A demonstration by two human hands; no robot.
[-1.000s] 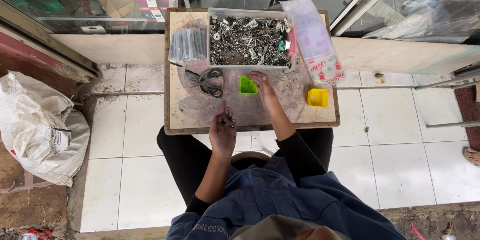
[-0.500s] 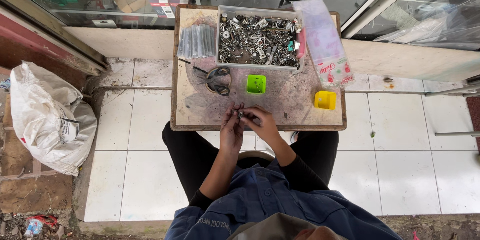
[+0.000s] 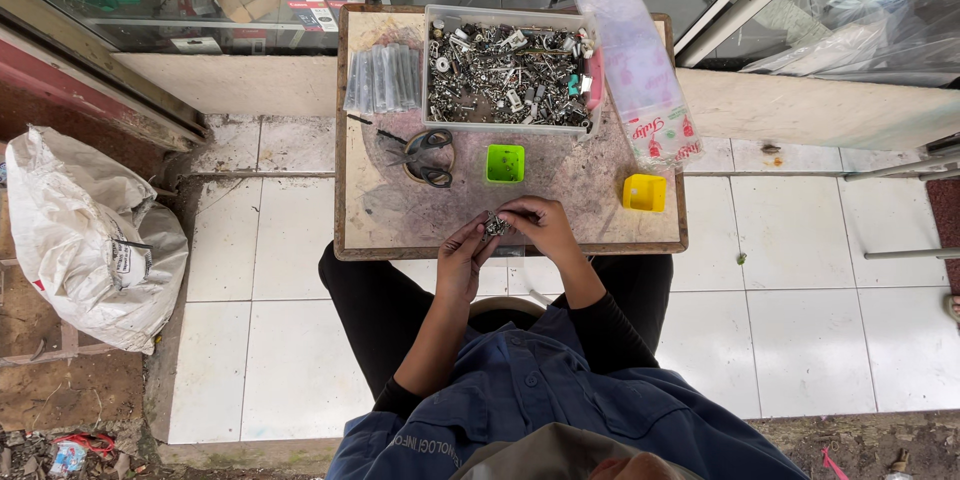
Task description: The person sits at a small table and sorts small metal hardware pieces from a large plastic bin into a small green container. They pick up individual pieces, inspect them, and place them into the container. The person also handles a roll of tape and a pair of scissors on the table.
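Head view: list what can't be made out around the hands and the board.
- Small metal part, head view: too small, and pinched between the left hand and right hand; its kind cannot be told.
- Green cup: contents too small to name.
- Clear tub: single metal pieces blur into a heap.
- Wooden board: its near edge is partly hidden by both hands.
- Yellow cup: inside unclear.

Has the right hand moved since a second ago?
Yes. The right hand drew back from the green cup to the board's near edge, meeting the left hand.
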